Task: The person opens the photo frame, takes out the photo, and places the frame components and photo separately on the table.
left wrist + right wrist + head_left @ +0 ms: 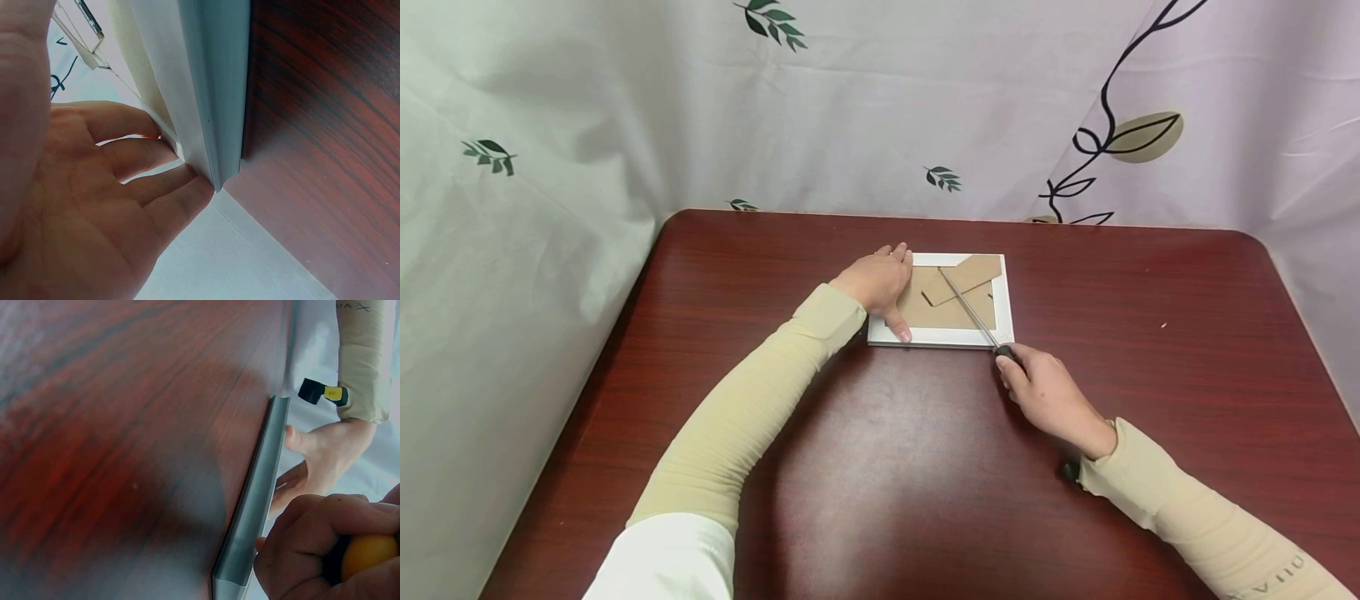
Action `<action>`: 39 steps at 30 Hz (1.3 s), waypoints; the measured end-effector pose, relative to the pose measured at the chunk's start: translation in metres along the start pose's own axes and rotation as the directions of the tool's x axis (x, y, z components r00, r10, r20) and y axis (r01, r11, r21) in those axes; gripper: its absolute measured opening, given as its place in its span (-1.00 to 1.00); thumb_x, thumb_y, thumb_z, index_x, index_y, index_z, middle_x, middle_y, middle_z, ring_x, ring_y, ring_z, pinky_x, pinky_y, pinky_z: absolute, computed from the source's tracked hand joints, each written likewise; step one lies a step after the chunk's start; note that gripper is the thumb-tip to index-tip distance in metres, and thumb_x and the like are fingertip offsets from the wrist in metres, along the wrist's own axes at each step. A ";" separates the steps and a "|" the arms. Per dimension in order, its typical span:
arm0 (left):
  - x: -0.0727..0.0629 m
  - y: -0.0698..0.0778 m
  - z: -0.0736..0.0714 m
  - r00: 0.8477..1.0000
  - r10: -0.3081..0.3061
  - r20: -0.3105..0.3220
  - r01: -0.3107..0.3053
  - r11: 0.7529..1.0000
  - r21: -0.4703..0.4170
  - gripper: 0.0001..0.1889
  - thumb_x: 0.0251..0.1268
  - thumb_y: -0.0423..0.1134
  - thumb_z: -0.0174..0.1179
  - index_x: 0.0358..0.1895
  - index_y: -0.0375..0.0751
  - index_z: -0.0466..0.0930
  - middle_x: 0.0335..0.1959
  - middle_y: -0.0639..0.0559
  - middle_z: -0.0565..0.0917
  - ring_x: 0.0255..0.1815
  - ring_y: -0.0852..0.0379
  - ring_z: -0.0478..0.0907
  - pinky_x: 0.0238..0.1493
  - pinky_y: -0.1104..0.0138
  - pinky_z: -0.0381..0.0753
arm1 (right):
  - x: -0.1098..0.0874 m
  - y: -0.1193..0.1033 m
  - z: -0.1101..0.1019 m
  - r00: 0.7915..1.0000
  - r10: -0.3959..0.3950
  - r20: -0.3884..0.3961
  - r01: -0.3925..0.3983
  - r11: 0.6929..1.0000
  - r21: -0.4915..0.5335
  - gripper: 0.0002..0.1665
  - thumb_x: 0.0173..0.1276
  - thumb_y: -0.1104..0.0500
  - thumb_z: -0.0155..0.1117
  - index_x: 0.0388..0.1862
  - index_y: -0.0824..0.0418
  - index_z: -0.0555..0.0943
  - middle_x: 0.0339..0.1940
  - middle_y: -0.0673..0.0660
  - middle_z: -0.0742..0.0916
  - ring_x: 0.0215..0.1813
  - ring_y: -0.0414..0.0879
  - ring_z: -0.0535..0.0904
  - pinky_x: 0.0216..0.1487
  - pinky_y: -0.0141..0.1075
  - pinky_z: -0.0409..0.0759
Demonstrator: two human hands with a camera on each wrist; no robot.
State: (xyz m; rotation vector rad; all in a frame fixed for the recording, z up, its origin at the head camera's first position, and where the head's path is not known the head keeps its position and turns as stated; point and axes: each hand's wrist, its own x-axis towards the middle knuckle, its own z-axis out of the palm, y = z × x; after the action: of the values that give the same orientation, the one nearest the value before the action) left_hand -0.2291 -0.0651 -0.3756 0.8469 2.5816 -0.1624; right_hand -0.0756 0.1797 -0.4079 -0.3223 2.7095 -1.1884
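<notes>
A white picture frame (940, 337) lies back side up near the table's far edge. Its brown backing board (958, 318) carries a brown stand flap (976, 279) at the upper right. My left hand (880, 283) rests on the frame's left side, fingers extended and thumb at the near edge. In the left wrist view, the fingertips touch the frame's moulding (219, 81). My right hand (1048, 392) grips the handle of a screwdriver (973, 315) at the frame's near right corner. Its metal shaft slants across the backing, tip by the flap. The handle's yellow end (370, 553) shows in the right wrist view.
The dark red wooden table (880, 467) has rounded far corners. A white curtain (865, 100) with leaf prints hangs behind it. A small pale speck (1163, 325) lies to the right. A black wrist camera (1070, 472) sits under the right sleeve cuff.
</notes>
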 end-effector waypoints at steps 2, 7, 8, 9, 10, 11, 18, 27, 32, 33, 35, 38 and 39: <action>0.000 0.000 0.000 1.000 -0.001 0.002 0.001 1.000 0.000 0.55 -0.35 0.46 0.49 0.54 -0.58 -0.14 0.58 -0.45 -0.07 0.61 -0.28 -0.08 0.60 0.12 -0.11 | 0.000 0.000 0.000 1.000 0.006 0.002 -0.006 1.000 0.004 -0.68 0.61 0.23 -0.03 -0.42 0.23 0.46 -0.64 0.01 0.49 -0.58 -0.15 0.42 -0.50 -0.35 0.39; -0.001 0.001 -0.001 1.000 -0.004 0.003 0.004 1.000 -0.001 0.55 -0.35 0.45 0.50 0.54 -0.58 -0.13 0.58 -0.45 -0.07 0.61 -0.27 -0.08 0.60 0.12 -0.10 | 0.000 0.000 0.000 1.000 0.024 0.008 -0.024 1.000 0.017 -0.68 0.62 0.22 -0.04 -0.41 0.25 0.47 -0.63 0.02 0.50 -0.58 -0.15 0.42 -0.51 -0.36 0.40; 0.000 0.001 -0.001 1.000 -0.004 0.003 0.004 1.000 0.001 0.55 -0.35 0.45 0.50 0.54 -0.58 -0.13 0.58 -0.45 -0.07 0.61 -0.28 -0.08 0.60 0.12 -0.10 | 0.000 0.000 0.000 1.000 0.025 0.009 -0.025 1.000 0.019 -0.68 0.62 0.22 -0.04 -0.41 0.26 0.47 -0.63 0.02 0.50 -0.58 -0.15 0.42 -0.51 -0.36 0.40; 0.000 0.001 -0.001 1.000 -0.005 0.004 0.005 1.000 0.002 0.55 -0.35 0.45 0.50 0.54 -0.58 -0.13 0.58 -0.45 -0.07 0.61 -0.28 -0.08 0.60 0.12 -0.10 | 0.000 0.000 0.000 1.000 0.026 0.009 -0.026 0.999 0.020 -0.67 0.62 0.22 -0.04 -0.41 0.25 0.47 -0.63 0.02 0.50 -0.58 -0.15 0.42 -0.51 -0.36 0.40; -0.001 0.001 0.000 1.000 -0.005 0.004 0.005 1.000 0.005 0.55 -0.35 0.46 0.50 0.54 -0.58 -0.13 0.58 -0.45 -0.07 0.61 -0.28 -0.08 0.60 0.12 -0.10 | 0.000 0.000 0.000 1.000 0.025 0.009 -0.026 0.999 0.020 -0.67 0.62 0.22 -0.04 -0.41 0.25 0.47 -0.63 0.02 0.50 -0.58 -0.15 0.42 -0.51 -0.36 0.40; -0.001 0.000 0.000 1.000 -0.005 0.004 0.005 1.000 0.008 0.55 -0.34 0.46 0.49 0.54 -0.58 -0.14 0.58 -0.45 -0.07 0.61 -0.28 -0.08 0.60 0.12 -0.10 | 0.000 0.000 0.000 1.000 0.025 0.009 -0.026 0.999 0.021 -0.67 0.62 0.22 -0.04 -0.41 0.24 0.47 -0.63 0.02 0.50 -0.58 -0.16 0.42 -0.51 -0.36 0.40; -0.001 0.000 0.001 1.000 -0.008 0.004 0.008 1.000 0.017 0.55 -0.33 0.47 0.47 0.54 -0.59 -0.15 0.58 -0.47 -0.08 0.61 -0.28 -0.08 0.60 0.12 -0.11 | 0.002 0.000 0.001 1.000 0.018 0.007 -0.018 1.000 0.019 -0.67 0.62 0.21 -0.04 -0.43 0.23 0.46 -0.63 0.01 0.49 -0.58 -0.16 0.41 -0.50 -0.36 0.39; -0.002 0.001 -0.001 1.000 -0.009 -0.002 0.009 1.000 0.006 0.54 -0.31 0.47 0.48 0.53 -0.60 -0.14 0.57 -0.47 -0.08 0.61 -0.29 -0.08 0.60 0.10 -0.10 | 0.004 -0.001 0.000 1.000 0.020 0.002 -0.020 1.000 0.016 -0.68 0.61 0.22 -0.04 -0.42 0.23 0.46 -0.63 0.01 0.49 -0.57 -0.15 0.42 -0.49 -0.36 0.39; -0.003 0.001 -0.001 1.000 -0.004 -0.003 0.004 1.000 0.005 0.54 -0.31 0.46 0.48 0.53 -0.60 -0.14 0.57 -0.48 -0.08 0.60 -0.31 -0.07 0.60 0.09 -0.09 | 0.004 -0.001 0.000 1.000 0.023 0.004 -0.023 0.999 0.021 -0.68 0.61 0.23 -0.04 -0.42 0.23 0.47 -0.62 0.01 0.50 -0.57 -0.15 0.42 -0.49 -0.36 0.39; -0.003 0.001 -0.001 1.000 -0.004 -0.002 0.004 1.000 0.004 0.54 -0.31 0.46 0.48 0.53 -0.60 -0.14 0.57 -0.47 -0.08 0.60 -0.32 -0.06 0.60 0.09 -0.09 | 0.004 -0.001 0.001 1.000 0.023 0.003 -0.023 1.000 0.020 -0.68 0.61 0.23 -0.04 -0.42 0.23 0.47 -0.62 0.01 0.50 -0.57 -0.15 0.42 -0.49 -0.36 0.39; -0.003 0.001 -0.001 1.000 -0.005 -0.002 0.005 1.000 0.003 0.54 -0.31 0.46 0.48 0.53 -0.60 -0.14 0.57 -0.47 -0.08 0.59 -0.33 -0.06 0.60 0.09 -0.08 | 0.004 -0.001 0.001 1.000 0.022 0.003 -0.022 1.000 0.017 -0.68 0.61 0.23 -0.04 -0.41 0.24 0.47 -0.63 0.01 0.50 -0.57 -0.15 0.42 -0.49 -0.36 0.40; -0.003 0.001 -0.001 1.000 -0.006 -0.002 0.006 1.000 0.001 0.54 -0.32 0.46 0.48 0.54 -0.60 -0.14 0.57 -0.47 -0.07 0.59 -0.32 -0.06 0.60 0.10 -0.09 | 0.004 -0.001 0.001 1.000 0.026 0.002 -0.026 0.999 0.019 -0.68 0.61 0.23 -0.04 -0.41 0.24 0.48 -0.63 0.01 0.50 -0.57 -0.15 0.43 -0.49 -0.36 0.40; -0.003 0.001 -0.001 1.000 -0.005 -0.003 0.005 1.000 0.003 0.54 -0.32 0.46 0.48 0.54 -0.60 -0.14 0.57 -0.47 -0.07 0.59 -0.32 -0.06 0.60 0.10 -0.09 | 0.004 -0.001 0.001 1.000 0.027 0.002 -0.027 0.999 0.020 -0.68 0.61 0.23 -0.04 -0.41 0.25 0.48 -0.63 0.01 0.50 -0.57 -0.15 0.43 -0.49 -0.36 0.40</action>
State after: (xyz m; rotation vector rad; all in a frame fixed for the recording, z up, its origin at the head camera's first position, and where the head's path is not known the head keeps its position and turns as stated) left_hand -0.2268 -0.0652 -0.3731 0.8421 2.5873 -0.1667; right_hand -0.0790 0.1771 -0.4077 -0.2830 2.6906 -1.2062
